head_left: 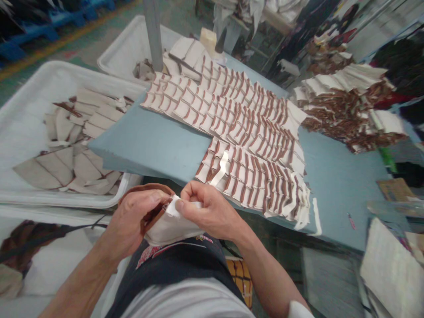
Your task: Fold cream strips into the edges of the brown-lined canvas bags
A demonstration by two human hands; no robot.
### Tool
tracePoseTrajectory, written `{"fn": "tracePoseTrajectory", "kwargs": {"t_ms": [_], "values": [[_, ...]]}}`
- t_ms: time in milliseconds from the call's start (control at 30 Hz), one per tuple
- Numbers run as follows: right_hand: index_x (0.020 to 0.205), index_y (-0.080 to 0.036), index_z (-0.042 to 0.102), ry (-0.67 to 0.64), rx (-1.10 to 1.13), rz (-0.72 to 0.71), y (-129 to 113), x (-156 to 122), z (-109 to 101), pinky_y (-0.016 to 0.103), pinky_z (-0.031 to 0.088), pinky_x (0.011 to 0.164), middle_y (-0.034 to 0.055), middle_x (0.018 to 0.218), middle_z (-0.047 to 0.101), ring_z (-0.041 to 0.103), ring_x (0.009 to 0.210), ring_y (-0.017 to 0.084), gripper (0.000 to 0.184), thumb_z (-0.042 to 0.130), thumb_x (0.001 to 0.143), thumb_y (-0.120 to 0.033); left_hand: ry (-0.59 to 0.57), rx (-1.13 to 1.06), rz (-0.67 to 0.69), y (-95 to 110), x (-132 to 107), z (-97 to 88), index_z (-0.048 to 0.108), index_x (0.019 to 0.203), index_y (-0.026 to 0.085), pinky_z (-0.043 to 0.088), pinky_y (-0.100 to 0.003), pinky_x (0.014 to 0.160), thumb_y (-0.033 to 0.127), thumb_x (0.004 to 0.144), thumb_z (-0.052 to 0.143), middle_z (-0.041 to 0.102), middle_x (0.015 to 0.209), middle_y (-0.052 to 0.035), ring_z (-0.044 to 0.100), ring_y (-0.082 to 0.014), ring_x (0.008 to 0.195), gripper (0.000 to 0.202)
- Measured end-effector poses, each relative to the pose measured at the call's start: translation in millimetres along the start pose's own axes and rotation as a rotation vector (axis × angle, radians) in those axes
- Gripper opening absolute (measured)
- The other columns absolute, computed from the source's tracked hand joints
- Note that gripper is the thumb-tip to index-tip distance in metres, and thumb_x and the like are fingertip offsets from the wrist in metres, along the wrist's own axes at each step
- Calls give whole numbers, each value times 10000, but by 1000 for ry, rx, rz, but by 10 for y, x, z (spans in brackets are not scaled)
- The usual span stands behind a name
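Observation:
Over my lap, my left hand [132,221] and my right hand [205,210] both grip one cream cloth piece with a brown edge [165,227]. The left hand's fingers curl round its brown rim. Thumb and fingers of the right hand pinch a white strip [172,205] at the piece's top. Just beyond my hands, rows of overlapping cream-and-brown pieces [245,145] lie on the blue table [152,141], with a loose white strip [221,168] lying on the nearest row.
A white bin [29,106] of flat cream pieces stands at the left, and a second white bin [129,44] behind it. A grey post [154,31] rises at the table's far edge. A heap of pieces [347,106] lies at the right. Papers [391,265] sit lower right.

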State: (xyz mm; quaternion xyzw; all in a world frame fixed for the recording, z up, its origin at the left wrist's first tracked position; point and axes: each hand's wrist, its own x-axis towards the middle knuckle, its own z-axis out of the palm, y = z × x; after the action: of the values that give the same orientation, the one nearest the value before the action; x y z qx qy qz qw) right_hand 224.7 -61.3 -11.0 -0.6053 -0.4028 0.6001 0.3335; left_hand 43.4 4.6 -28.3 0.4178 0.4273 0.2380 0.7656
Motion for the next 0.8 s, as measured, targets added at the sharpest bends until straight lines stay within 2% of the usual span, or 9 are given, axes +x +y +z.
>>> {"fn": "tracePoseTrajectory", "kwargs": {"t_ms": [200,333,433,567,800], "values": [[847,-225,574,-18,-53,-18,-17,6,-35,218,278,490,-94,649,480,384,584,92,226,737,885,-377,-31,7,10,-118,26,-90,801,646,153,436,-193,483,453,721,877,642,602,-9,512,-118,532,318],[857,-224,581,-33,-71,-26,-40,17,-74,223,272,491,-93,658,479,374,588,93,228,737,882,-388,-52,31,39,-153,13,-146,830,696,158,468,-183,529,440,715,924,744,769,-36,596,-129,603,298],[850,-225,577,-36,-76,-41,-35,29,-94,226,270,496,-96,652,473,373,587,94,243,734,882,-407,-56,99,72,-180,-9,-179,832,777,176,505,-192,587,417,771,900,777,862,-34,644,-147,672,250],[847,-229,565,-30,-71,-54,13,57,-92,228,268,506,-101,643,455,368,586,95,264,724,886,-437,-22,255,71,-208,-28,-163,781,875,187,501,-216,583,452,794,827,730,733,-14,624,-164,639,281],[819,-231,561,21,-59,-51,131,97,-32,243,295,557,-95,656,460,397,614,106,237,678,883,-427,115,504,70,-98,-75,-15,758,795,181,474,-232,562,490,744,674,682,644,1,596,-163,596,324]]}}
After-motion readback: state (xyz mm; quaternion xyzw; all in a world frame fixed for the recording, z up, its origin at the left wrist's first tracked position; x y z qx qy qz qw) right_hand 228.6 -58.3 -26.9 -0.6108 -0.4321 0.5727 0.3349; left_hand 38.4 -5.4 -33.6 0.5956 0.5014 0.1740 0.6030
